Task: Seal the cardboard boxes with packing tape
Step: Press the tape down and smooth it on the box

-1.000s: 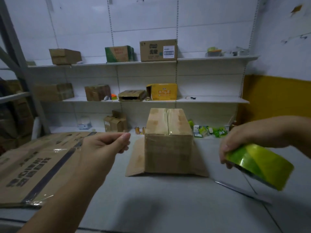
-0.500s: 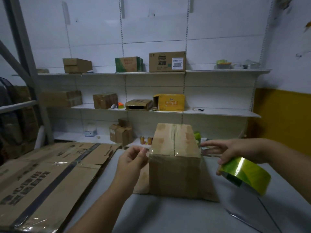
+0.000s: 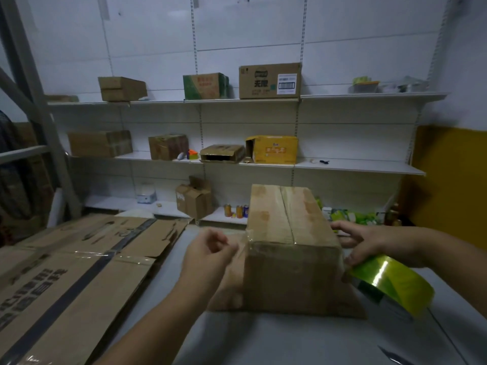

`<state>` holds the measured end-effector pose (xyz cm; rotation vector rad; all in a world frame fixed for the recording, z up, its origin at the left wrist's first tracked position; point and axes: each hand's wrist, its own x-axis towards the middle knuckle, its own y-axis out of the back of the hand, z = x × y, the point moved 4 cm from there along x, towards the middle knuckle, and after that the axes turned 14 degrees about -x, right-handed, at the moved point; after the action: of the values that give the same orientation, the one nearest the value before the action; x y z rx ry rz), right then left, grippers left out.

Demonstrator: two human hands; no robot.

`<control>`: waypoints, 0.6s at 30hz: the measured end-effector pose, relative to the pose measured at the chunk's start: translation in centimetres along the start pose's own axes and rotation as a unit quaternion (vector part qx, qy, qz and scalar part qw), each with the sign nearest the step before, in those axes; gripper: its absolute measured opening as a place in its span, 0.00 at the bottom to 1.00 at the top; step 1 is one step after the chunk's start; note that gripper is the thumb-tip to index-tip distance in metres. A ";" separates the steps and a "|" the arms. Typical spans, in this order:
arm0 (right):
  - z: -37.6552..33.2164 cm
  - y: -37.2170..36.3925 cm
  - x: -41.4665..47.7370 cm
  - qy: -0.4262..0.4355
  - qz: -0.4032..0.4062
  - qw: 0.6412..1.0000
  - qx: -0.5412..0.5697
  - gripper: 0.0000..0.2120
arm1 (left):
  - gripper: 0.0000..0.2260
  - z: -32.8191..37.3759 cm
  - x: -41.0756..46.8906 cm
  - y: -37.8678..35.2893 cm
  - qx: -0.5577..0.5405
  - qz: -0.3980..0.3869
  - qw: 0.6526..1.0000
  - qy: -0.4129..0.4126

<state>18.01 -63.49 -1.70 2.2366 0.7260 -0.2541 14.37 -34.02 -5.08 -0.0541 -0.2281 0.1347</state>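
Right hand [image 3: 374,246] grips tape roll [image 3: 390,283] beside box [image 3: 290,259]; left hand [image 3: 210,256] curled at box's left edge, its grasp indeterminable.

This is a stockroom or packing room (small and dimly lit). White metal wall shelves [image 3: 369,96] on slotted rails carry stored cartons: a brown carton with a white barcode label [image 3: 268,81], a green printed carton [image 3: 204,86] and a yellow carton lying open on its side [image 3: 272,150]. Large flattened brown cardboard sheets [image 3: 73,272] lie at the left below a grey steel rack upright [image 3: 34,101]. On the grey worktable [image 3: 290,341] stands a plain brown cardboard box [image 3: 290,272], with a roll of yellow-green packing tape [image 3: 392,283] beside it.
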 end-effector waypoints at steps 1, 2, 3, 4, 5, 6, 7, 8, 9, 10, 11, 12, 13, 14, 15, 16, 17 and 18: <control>0.1 0.0 0.1 -0.001 -0.001 1.000 0.008 0.44 | 0.03 2.1 -0.6 0.3 0.070 0.057 0.986 -0.143; 0.2 0.1 0.1 0.001 -0.001 1.000 0.023 0.42 | 0.04 4.3 -1.6 -0.1 0.133 0.071 0.947 -0.282; 0.2 0.1 0.2 0.007 -0.001 0.999 0.036 0.39 | 0.08 5.7 -2.4 -1.3 0.197 0.034 0.901 -0.385; 0.3 0.1 0.3 0.011 -0.002 0.999 0.047 0.36 | 0.12 6.3 -2.7 -2.9 0.276 -0.031 0.851 -0.445; 0.1 0.0 0.3 0.012 -0.003 0.999 0.051 0.34 | 0.16 6.0 -2.6 -4.5 0.358 -0.088 0.803 -0.468; -0.1 -0.2 0.2 0.013 -0.001 0.999 0.052 0.33 | 0.19 5.4 -2.0 -5.7 0.426 -0.121 0.768 -0.462; -0.2 -0.4 0.1 0.011 0.003 0.999 0.052 0.34 | 0.21 4.8 -1.1 -6.4 0.465 -0.137 0.755 -0.442; -0.2 -0.6 0.0 0.009 0.007 0.998 0.055 0.37 | 0.22 4.6 -0.3 -6.6 0.475 -0.148 0.763 -0.413; -0.2 -0.8 0.0 0.006 0.013 0.998 0.060 0.39 | 0.23 4.3 0.5 -6.5 0.468 -0.160 0.774 -0.396; -0.1 -0.9 -0.2 0.005 0.022 0.998 0.060 0.39 | 0.24 4.2 0.8 -6.4 0.464 -0.180 0.778 -0.384; -0.1 -0.9 -0.6 0.005 0.030 0.998 0.054 0.36 | 0.26 4.1 0.9 -6.1 0.459 -0.193 0.777 -0.385; -0.3 -1.0 -1.2 0.005 0.030 0.998 0.049 0.31 | 0.26 4.3 0.6 -5.6 0.459 -0.204 0.775 -0.384; -0.7 -1.2 -2.1 0.011 0.014 0.999 0.045 0.27 | 0.26 4.8 0.2 -4.9 0.453 -0.209 0.770 -0.397; -1.2 -1.4 -3.1 0.027 -0.012 0.999 0.036 0.21 | 0.25 5.6 -0.5 -4.2 0.452 -0.210 0.761 -0.414; -1.9 -2.1 -4.2 0.049 -0.042 0.998 0.021 0.16 | 0.24 5.9 -1.4 -3.3 0.443 -0.211 0.758 -0.430; -2.5 -3.0 -5.0 0.073 -0.067 0.995 0.007 0.11 | 0.22 6.2 -2.3 -2.4 0.436 -0.213 0.755 -0.440; -3.2 -4.2 -5.7 0.092 -0.092 0.991 -0.004 0.08 | 0.21 6.7 -3.4 -1.4 0.420 -0.218 0.756 -0.452; -3.4 -5.4 -6.1 0.112 -0.104 0.988 -0.012 0.07 | 0.20 6.8 -4.4 -0.4 0.417 -0.217 0.746 -0.472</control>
<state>9.80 -60.64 -0.25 2.1889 1.0790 -0.0931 8.58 -34.79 0.58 0.9970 -1.1754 -0.2334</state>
